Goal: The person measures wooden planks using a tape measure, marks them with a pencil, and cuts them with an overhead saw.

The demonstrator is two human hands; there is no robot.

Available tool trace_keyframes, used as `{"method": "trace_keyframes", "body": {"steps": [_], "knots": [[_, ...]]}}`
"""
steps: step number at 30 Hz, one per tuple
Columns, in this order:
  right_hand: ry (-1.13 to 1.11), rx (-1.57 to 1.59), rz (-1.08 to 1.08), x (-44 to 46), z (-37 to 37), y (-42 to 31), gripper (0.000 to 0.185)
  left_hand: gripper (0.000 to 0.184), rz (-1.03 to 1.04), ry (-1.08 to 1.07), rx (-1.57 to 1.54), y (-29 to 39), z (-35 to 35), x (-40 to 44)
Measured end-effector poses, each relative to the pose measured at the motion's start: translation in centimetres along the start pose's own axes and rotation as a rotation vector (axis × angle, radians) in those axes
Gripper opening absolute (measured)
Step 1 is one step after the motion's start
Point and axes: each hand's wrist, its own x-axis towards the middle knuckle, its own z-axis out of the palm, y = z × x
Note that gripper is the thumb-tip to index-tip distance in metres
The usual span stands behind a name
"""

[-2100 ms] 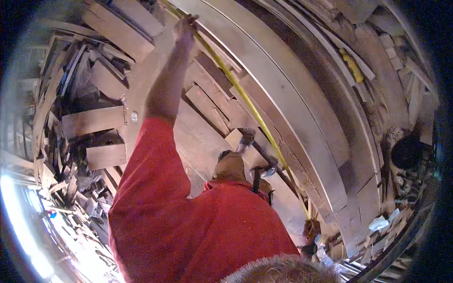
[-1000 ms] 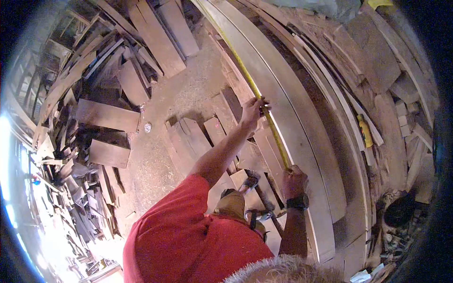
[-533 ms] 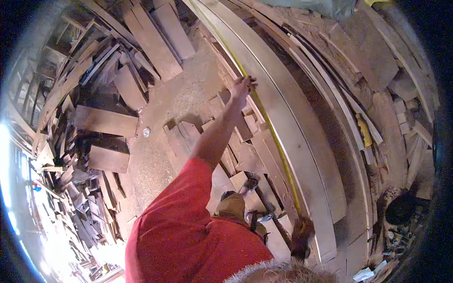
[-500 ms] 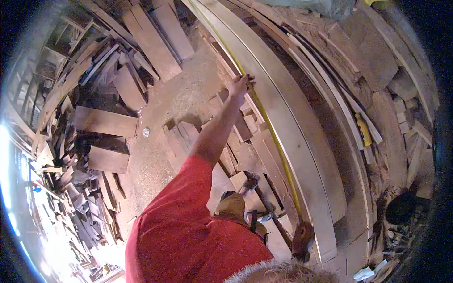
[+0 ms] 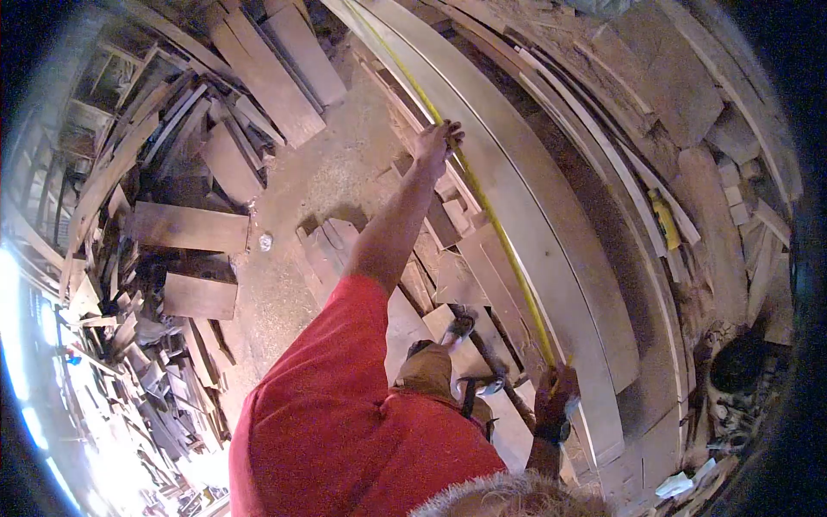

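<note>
A yellow measuring tape (image 5: 492,215) runs stretched along the near long edge of a pale wooden plank (image 5: 532,246). It carries on past my left hand toward the top of the view. My left hand (image 5: 439,142), arm outstretched, is closed around the tape at that edge, fingertips over the plank. Lower down, my right hand (image 5: 556,396) is closed on the tape beside the plank's near end; a dark band circles its wrist. Whether the right hand also holds anything else is too dark to make out. A second plank (image 5: 594,319) lies alongside the first.
Board offcuts (image 5: 465,276) lie beside my feet (image 5: 461,327). Loose boards (image 5: 191,227) and a heap of scrap wood (image 5: 164,388) spread to the left. A yellow bottle-like object (image 5: 664,222) rests among long strips at right, with a dark round object (image 5: 736,370) below.
My right hand has moved up along the plank's edge, away from its near end, and its wrist now shows. My left hand keeps its hold on the tape, having shifted only slightly.
</note>
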Motion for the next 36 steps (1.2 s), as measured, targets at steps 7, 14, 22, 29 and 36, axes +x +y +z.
{"method": "trace_keyframes", "body": {"steps": [7, 14, 22, 29, 36], "knots": [[0.09, 0.209, 0.015, 6.5, 4.8, -1.8, 0.009, 0.017, -0.067, 0.014, 0.028, -0.2, -0.3, -1.5], [0.045, 0.246, 0.107, 9.8, 7.5, -3.7, 0.008, 0.019, -0.116, -0.042, 0.085, 0.7, -0.4, -3.0], [-0.31, 0.148, 0.322, 6.9, 6.8, -3.3, 0.019, 0.039, 0.337, -0.563, 1.375, -0.8, -3.6, -1.7], [-0.142, 0.249, 0.393, 5.9, 3.7, -3.7, 0.015, 0.033, 0.423, -0.55, 1.135, -2.5, -4.4, -2.7], [-0.239, -0.107, 0.299, -2.5, -2.3, 6.2, 0.016, 0.04, -0.164, -0.641, 0.562, -6.3, -3.1, -6.3]]}}
